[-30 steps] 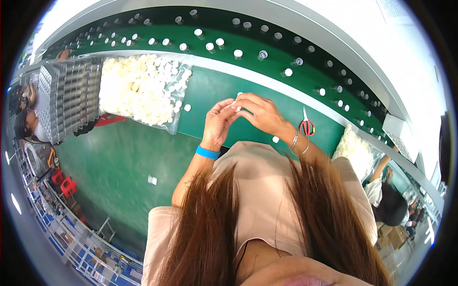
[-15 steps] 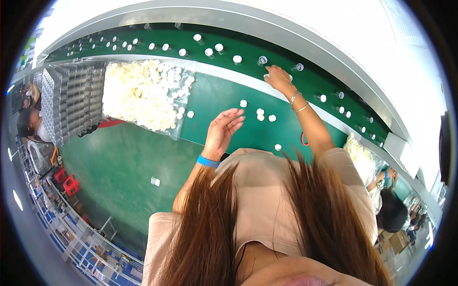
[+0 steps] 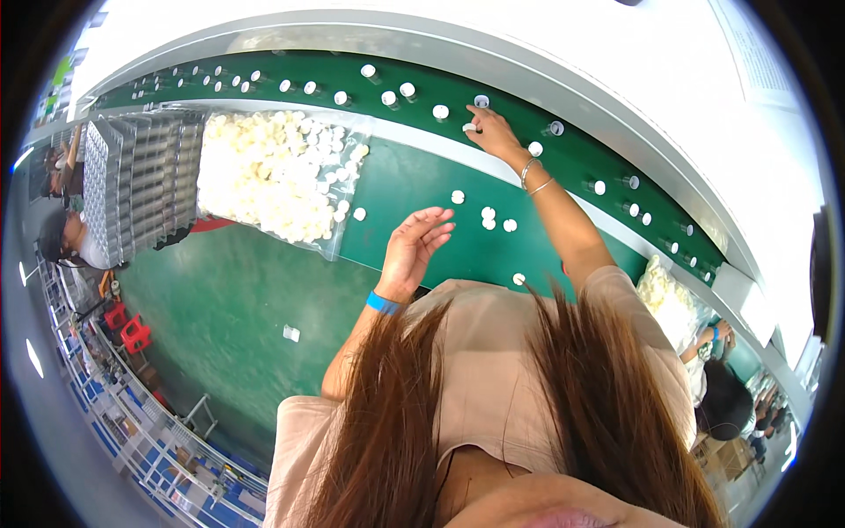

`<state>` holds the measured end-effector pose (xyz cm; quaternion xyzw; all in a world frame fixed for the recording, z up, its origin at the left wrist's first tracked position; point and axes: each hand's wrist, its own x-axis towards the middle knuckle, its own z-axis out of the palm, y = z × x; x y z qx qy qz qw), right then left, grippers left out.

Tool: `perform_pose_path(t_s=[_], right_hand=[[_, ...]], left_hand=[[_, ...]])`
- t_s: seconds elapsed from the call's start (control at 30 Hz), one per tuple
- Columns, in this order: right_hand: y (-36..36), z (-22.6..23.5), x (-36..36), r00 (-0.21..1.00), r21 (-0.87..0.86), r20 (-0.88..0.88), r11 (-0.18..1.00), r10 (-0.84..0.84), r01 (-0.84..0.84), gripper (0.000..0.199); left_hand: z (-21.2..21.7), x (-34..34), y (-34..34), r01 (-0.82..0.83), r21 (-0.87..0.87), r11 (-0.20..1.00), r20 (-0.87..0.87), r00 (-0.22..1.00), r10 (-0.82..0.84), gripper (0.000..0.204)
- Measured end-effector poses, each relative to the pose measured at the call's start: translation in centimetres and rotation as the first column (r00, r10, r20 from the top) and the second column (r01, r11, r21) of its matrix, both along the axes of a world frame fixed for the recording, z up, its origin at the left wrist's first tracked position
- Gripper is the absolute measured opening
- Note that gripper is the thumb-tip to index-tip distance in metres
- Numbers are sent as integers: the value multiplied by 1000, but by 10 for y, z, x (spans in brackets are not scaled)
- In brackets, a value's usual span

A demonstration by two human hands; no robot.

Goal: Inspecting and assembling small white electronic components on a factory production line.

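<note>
My right hand [image 3: 495, 134] reaches over the green conveyor belt [image 3: 576, 150], a small white round cap [image 3: 471, 128] pinched at its fingers. One extended finger comes close to a small clear cup [image 3: 481, 102] with a grey-white top. Just right of that hand stands a cup with a white top [image 3: 535, 149]. Above the green work surface [image 3: 396, 180], my left hand [image 3: 417, 245] hovers with its fingers extended; I see nothing in it. Several white caps lie loose on this surface, among them one [image 3: 458, 197] beyond the left fingertips.
A clear bag [image 3: 339, 189] full of cream-white caps lies to the left, beside a tall stack of clear plastic trays [image 3: 132, 185]. More white-topped cups stand along the belt. Another bag of caps [image 3: 664, 290] and a co-worker [image 3: 723, 400] are at the right.
My right hand has shifted left along the belt, toward the grey-topped cup. The white-topped cup it was over now shows beside it. My left hand has barely moved.
</note>
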<state>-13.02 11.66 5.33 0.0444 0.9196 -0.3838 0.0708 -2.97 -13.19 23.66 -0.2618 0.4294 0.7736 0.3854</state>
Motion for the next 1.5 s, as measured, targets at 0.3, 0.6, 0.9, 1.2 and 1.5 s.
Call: perform_pose_path(t_s=[0.3,0.6,0.9,1.2,1.5], right_hand=[[4,21,-10,999,-202,-51,979,-20,9,42],[20,-10,-4,921,93,-313,958,-230,271,43],[-15,13,-22,912,125,-288,933,-293,339,31],[-28,8,-29,910,202,-315,917,-270,342,19],[-39,2,-32,895,136,-372,940,-246,314,15]], left_hand=[[-5,3,-13,-75,15,997,10,997,75,18],[-9,2,-13,-57,24,998,10,998,57,19],[-11,3,-20,-77,8,997,29,997,77,19],[-12,-2,-24,-58,10,998,39,998,57,19],[-15,-7,-39,-48,5,999,61,997,48,19]])
